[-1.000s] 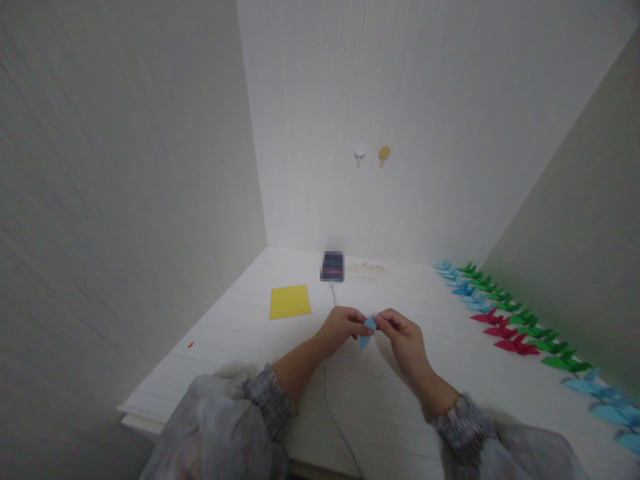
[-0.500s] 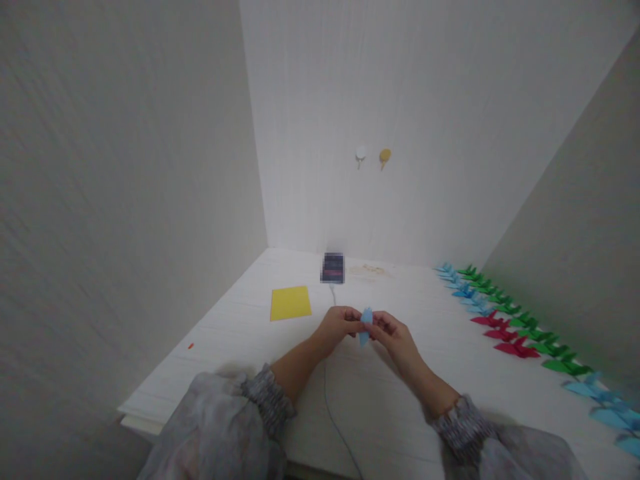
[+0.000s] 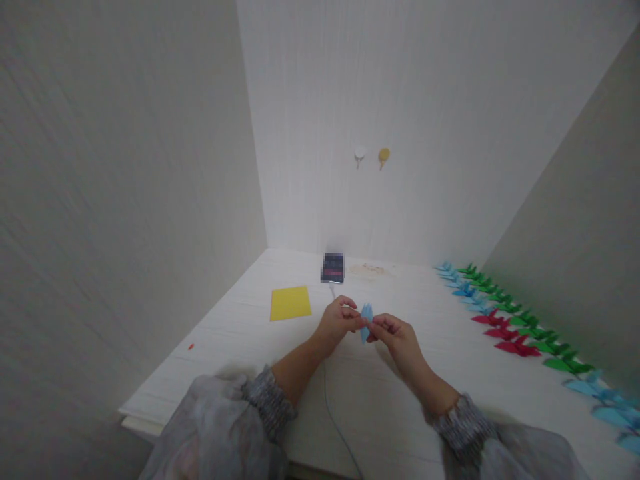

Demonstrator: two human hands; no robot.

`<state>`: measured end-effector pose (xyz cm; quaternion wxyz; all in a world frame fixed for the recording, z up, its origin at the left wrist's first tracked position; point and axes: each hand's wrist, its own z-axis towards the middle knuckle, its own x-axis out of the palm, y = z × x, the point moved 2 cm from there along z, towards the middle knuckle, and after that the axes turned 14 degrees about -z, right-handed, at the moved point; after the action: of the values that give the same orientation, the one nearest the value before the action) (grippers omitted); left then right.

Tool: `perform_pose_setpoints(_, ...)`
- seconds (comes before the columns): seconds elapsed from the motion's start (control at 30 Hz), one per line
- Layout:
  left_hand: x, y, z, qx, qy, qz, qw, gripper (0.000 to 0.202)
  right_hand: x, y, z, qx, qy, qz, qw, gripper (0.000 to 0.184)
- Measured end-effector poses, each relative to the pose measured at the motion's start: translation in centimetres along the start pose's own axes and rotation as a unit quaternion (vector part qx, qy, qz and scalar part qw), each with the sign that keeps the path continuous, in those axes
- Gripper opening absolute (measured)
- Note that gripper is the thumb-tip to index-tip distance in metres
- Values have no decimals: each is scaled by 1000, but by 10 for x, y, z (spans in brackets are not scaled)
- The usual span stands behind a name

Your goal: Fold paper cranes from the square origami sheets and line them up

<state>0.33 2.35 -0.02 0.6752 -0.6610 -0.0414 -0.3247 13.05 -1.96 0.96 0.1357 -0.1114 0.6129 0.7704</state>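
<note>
Between my two hands is a small piece of folded light-blue paper point(image 3: 367, 313), narrow and upright, with pointed tips at its top. My left hand point(image 3: 336, 325) pinches its left edge between thumb and fingers, the other fingers loosely bent. From the right, my right hand point(image 3: 396, 335) pinches the same paper with thumb and forefinger. Both hands are over the middle of the white table point(image 3: 395, 420). A flat yellow square of paper point(image 3: 291, 303) lies to the left of my left hand.
Rows of folded paper cranes, green point(image 3: 565, 363), red point(image 3: 517, 347) and blue point(image 3: 615, 417), line the right side. A phone-like device point(image 3: 333, 268) with a cable point(image 3: 336, 427) stands at the back wall. Two hooks point(image 3: 383, 155) hang on that wall. A small orange scrap point(image 3: 191, 347) lies left.
The fingers of my left hand have lifted and loosened a little at the top. The folded blue paper has turned slightly and shows more of its tips.
</note>
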Motion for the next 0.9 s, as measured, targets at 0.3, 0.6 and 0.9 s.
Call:
perform_pose_setpoints(0.3,11,0,-5,25,32,50,998,25,-5,-1,-2,-79,-137,-206,966,17)
perform_pose_setpoints(0.6,5,-2,-3,-20,39,26,999,27,-4,2,-2,-120,-106,-192,968,16)
perform_pose_setpoints(0.9,5,-2,-1,37,69,34,996,31,-4,-9,5,-96,-73,-53,991,20)
